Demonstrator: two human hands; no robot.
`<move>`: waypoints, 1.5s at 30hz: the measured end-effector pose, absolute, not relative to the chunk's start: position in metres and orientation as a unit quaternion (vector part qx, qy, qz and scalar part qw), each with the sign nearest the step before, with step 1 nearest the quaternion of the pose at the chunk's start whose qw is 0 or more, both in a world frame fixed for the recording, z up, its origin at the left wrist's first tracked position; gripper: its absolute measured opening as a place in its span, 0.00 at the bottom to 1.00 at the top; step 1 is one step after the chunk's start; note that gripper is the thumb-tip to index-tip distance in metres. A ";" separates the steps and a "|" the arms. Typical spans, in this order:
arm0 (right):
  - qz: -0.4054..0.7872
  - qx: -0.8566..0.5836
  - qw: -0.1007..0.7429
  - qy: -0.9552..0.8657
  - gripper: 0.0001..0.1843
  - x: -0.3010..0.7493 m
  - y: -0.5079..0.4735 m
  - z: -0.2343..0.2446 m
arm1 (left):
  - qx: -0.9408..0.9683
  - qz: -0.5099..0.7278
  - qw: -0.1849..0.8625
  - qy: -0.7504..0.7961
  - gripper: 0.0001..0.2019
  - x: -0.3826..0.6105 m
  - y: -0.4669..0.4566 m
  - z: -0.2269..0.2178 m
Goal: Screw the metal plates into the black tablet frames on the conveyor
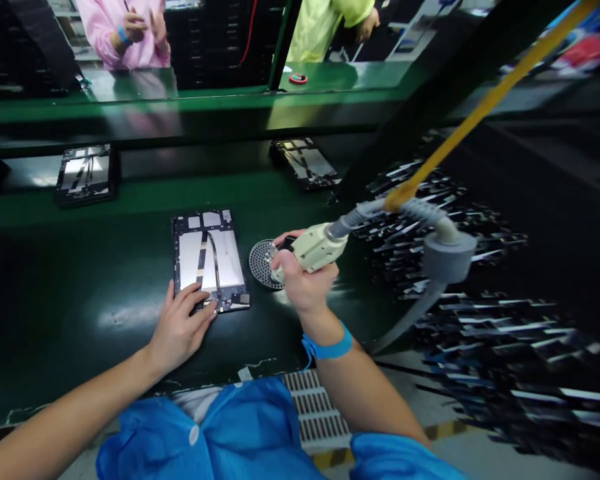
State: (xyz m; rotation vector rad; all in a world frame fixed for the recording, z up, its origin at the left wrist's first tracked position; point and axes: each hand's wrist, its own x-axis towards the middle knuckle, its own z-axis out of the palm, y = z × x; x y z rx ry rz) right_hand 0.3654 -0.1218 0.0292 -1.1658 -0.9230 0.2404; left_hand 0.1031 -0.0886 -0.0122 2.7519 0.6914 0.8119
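In the head view an opened tablet [233, 257] lies on the green bench, its inner side up, with a silver plate and dark ribbon cables showing. My left hand [180, 327] rests on its lower edge, fingers stretched out and touching the parts there. My right hand [307, 283] is wrapped round a pale electric screwdriver [320, 247], hung from a yellow strap [485, 113]. The tool's front end is over a round perforated dish [259, 261] to the right of the tablet. My fingers partly cover the dish, and the bit is hard to make out.
Farther back lie two more opened tablets, one at left [86, 172] and one at right [305, 162]. A dark slanted post [420, 100] and racks of thin dark parts [505, 333] stand at right. Across the bench are a person in pink [130, 33] and another in yellow [313, 30].
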 end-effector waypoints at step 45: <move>0.261 -0.401 0.747 -0.462 0.16 0.302 -0.120 0.053 | 0.919 0.264 0.145 0.254 0.12 0.108 -0.075 -0.017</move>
